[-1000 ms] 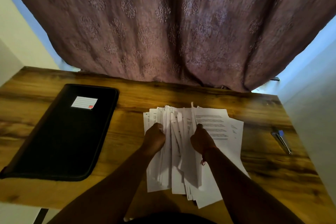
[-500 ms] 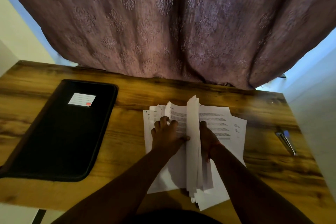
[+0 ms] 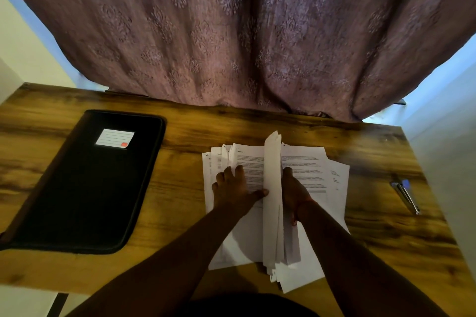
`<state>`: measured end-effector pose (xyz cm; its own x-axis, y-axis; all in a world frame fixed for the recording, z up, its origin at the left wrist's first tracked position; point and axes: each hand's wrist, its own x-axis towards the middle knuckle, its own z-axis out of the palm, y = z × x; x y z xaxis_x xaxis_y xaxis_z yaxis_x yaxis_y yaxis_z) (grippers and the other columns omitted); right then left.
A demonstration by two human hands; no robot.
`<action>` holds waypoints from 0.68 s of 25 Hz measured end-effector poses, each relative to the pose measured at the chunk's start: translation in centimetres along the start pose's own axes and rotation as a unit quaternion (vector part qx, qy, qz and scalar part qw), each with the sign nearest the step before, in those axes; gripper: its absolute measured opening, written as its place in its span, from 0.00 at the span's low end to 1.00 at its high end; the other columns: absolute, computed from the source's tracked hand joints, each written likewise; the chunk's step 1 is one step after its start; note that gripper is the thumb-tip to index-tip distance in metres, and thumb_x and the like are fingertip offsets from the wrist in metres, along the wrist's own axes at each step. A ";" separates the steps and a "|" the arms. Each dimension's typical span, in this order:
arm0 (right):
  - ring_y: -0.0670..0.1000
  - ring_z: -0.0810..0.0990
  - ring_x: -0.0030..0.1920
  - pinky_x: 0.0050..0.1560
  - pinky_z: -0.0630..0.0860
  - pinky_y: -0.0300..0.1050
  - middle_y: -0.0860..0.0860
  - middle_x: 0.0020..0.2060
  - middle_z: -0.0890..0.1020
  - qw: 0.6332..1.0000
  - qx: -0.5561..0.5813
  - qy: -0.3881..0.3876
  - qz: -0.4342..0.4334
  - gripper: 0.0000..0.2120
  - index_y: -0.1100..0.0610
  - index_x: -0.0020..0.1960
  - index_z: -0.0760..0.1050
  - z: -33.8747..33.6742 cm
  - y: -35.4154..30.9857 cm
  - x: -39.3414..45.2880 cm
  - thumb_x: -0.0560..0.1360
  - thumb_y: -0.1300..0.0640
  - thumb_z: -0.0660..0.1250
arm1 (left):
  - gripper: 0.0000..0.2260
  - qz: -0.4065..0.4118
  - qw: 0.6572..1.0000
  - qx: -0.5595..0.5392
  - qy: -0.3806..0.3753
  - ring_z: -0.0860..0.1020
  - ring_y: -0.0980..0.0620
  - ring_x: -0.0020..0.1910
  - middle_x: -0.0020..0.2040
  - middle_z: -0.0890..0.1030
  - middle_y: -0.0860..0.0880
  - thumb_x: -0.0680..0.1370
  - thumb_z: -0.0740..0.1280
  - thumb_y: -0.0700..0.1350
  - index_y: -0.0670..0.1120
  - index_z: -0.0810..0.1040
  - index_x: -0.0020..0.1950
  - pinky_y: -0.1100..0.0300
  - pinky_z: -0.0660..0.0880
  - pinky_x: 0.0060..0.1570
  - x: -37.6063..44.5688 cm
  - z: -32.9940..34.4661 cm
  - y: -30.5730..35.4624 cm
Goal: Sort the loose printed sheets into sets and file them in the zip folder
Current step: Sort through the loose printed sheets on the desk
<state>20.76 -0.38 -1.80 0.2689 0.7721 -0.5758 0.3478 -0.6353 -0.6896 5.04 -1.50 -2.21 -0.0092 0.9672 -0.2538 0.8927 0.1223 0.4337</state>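
Note:
A loose pile of printed sheets (image 3: 306, 162) lies fanned on the wooden table (image 3: 185, 162), right of centre. A bundle of sheets (image 3: 272, 188) stands on edge in the middle of the pile. My left hand (image 3: 233, 189) lies flat on the left part of the pile, fingers spread, with the thumb touching the raised bundle. My right hand (image 3: 292, 188) holds the raised bundle from its right side, and its thumb is hidden behind the paper. The black zip folder (image 3: 85, 188) lies closed on the left, a white label on its cover.
A metal and blue stapler (image 3: 405, 194) lies near the table's right edge. A mauve patterned curtain (image 3: 244, 33) hangs over the table's far edge. White walls stand close on both sides. The pile's near corner overhangs the front edge.
Both hands had gripped fanned, upright sheets. The left sheets now lie flat under my left palm, and one bundle stays raised between the hands. The view shifted slightly.

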 end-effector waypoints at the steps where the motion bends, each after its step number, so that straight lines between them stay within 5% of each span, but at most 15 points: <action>1: 0.58 0.79 0.51 0.61 0.75 0.61 0.58 0.49 0.79 1.000 -0.016 -0.001 -0.003 0.23 0.54 0.64 0.67 0.0 -0.1 -0.1 0.82 0.39 0.46 | 0.43 -0.004 1.000 -0.002 -0.002 0.64 0.42 0.70 0.72 0.65 0.44 0.69 0.65 0.73 0.49 0.57 0.74 0.44 0.67 0.67 0.1 0.0 -0.1; 4: 0.52 0.78 0.45 0.55 0.77 0.54 0.53 0.44 0.77 0.997 -0.072 0.000 -0.013 0.18 0.55 0.65 0.64 -0.1 -0.4 -0.5 0.84 0.45 0.48 | 0.43 -0.018 1.000 -0.005 -0.004 0.65 0.41 0.69 0.70 0.65 0.43 0.68 0.66 0.72 0.49 0.58 0.74 0.43 0.68 0.66 0.3 0.0 -0.3; 9: 0.61 0.75 0.61 0.66 0.71 0.60 0.61 0.61 0.75 0.997 -0.071 -0.004 -0.039 0.22 0.57 0.72 0.59 -0.3 -0.8 -1.2 0.83 0.47 0.49 | 0.42 -0.023 1.000 -0.014 0.009 0.66 0.42 0.68 0.68 0.67 0.43 0.68 0.67 0.72 0.49 0.60 0.73 0.45 0.69 0.64 0.3 0.2 -0.4; 17: 0.57 0.76 0.56 0.63 0.74 0.57 0.57 0.60 0.74 0.986 -0.152 -0.023 -0.066 0.20 0.58 0.71 0.58 -0.5 -1.0 -1.2 0.82 0.57 0.58 | 0.39 -0.083 0.988 -0.128 0.031 0.68 0.42 0.67 0.68 0.68 0.43 0.69 0.72 0.65 0.47 0.63 0.73 0.48 0.71 0.62 1.3 -0.1 0.0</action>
<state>20.53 -0.71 -0.18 0.1656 0.8416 -0.5142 0.6321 -0.4908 -0.5997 4.97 -0.18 -2.47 -0.1804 0.9401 -0.2891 0.7333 0.3244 0.5975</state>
